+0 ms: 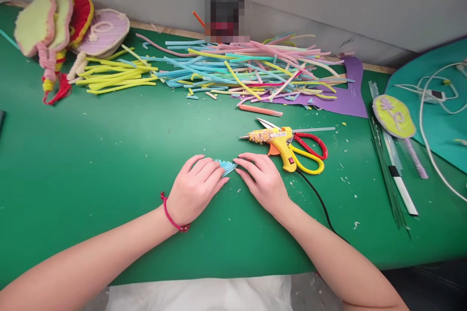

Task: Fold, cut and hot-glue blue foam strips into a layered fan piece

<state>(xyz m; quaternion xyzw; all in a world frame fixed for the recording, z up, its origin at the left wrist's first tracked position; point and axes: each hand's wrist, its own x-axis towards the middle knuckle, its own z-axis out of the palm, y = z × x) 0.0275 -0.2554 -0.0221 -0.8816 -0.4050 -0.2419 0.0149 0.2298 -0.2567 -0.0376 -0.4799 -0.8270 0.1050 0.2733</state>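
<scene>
A small light-blue piece of ridged pipe-cleaner work (228,167) lies between my two hands at the middle of the green table. My left hand (197,184), with a red cord bracelet (171,216) on its wrist, pinches the piece from the left and covers part of it. On the other side, the fingertips of my right hand (264,180) close on its right tip. Just beyond my right hand rests a yellow hot glue gun (280,143), its nozzle toward the left. Scissors with red and yellow handles (308,160) lie partly under the glue gun.
Loose coloured pipe cleaners (219,70) spread along the back, partly over purple sheet material (355,95). Fuzzy fans (40,24) lie at the back left. To the right are a yellow-green fan (394,116), green stems (386,175) and a white cable (425,121). The gun's black cord (321,199) passes my right forearm.
</scene>
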